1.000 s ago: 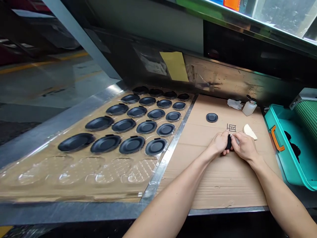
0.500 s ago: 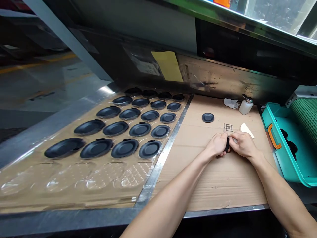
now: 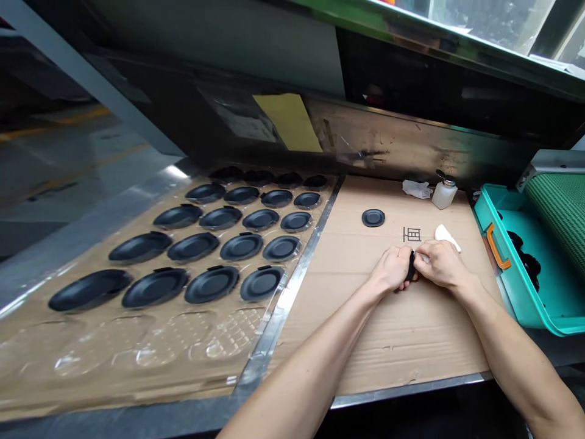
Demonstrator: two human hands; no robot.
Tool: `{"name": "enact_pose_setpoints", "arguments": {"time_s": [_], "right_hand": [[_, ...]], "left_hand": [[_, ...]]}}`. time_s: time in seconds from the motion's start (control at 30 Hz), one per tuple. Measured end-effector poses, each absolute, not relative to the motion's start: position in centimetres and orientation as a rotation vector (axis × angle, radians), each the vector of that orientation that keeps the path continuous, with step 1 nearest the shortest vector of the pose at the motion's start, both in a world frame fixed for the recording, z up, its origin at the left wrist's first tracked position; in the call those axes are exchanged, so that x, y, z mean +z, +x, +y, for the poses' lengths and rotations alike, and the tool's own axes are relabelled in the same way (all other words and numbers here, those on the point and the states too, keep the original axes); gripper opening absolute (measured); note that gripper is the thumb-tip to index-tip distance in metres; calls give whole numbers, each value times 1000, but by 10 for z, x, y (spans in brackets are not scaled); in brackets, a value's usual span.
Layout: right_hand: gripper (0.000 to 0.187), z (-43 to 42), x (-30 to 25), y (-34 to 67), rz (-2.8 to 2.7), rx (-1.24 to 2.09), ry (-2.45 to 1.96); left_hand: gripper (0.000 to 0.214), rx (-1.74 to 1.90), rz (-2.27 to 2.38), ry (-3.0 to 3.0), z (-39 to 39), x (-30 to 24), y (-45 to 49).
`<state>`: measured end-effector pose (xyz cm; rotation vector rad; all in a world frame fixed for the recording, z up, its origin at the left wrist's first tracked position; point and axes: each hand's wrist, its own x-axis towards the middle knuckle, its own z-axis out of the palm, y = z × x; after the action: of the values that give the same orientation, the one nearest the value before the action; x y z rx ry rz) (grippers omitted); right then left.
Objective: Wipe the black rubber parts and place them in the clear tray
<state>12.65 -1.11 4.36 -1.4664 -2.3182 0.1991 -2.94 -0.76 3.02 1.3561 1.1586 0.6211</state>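
Observation:
My left hand [image 3: 392, 269] and my right hand [image 3: 439, 263] meet over the cardboard sheet [image 3: 393, 329], both closed around a small black round part [image 3: 411, 266] held on edge between them. Only a thin slice of that part shows between the fingers. My right fingers also pinch something small and pale against it, which I cannot make out. Another black round part [image 3: 373, 217] lies flat on the cardboard a little beyond my hands.
A clear plastic tray [image 3: 137, 347] on the left holds several black round parts [image 3: 214, 283] in rows; its near pockets hold nothing. A white bottle [image 3: 443, 191], a crumpled cloth [image 3: 415, 188] and a pale wedge [image 3: 446, 236] lie at the back right. A teal bin [image 3: 525, 292] stands at the right.
My hands stay together on the black part with little movement. The view has shifted, so everything sits slightly further left and lower in the picture.

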Motion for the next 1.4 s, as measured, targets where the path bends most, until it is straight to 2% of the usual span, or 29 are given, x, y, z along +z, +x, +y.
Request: {"name": "enact_pose_setpoints", "arguments": {"time_s": [0.73,0.87,1.07,1.4], "right_hand": [[20,-12,42,127,-2200,263,-1487],[20,-15,43,129,-2066,294,-1474],[23,-13,34,140,-1714,60,-1435],[23,-11,22,136,-1856,13,-1436]], "left_hand": [[60,682,1097,1371,-8,25,-28],[51,704,992,1026,2,26,-32],[44,704,631,262,19,36,-58],[43,743,569,139,20,35,-62]]}}
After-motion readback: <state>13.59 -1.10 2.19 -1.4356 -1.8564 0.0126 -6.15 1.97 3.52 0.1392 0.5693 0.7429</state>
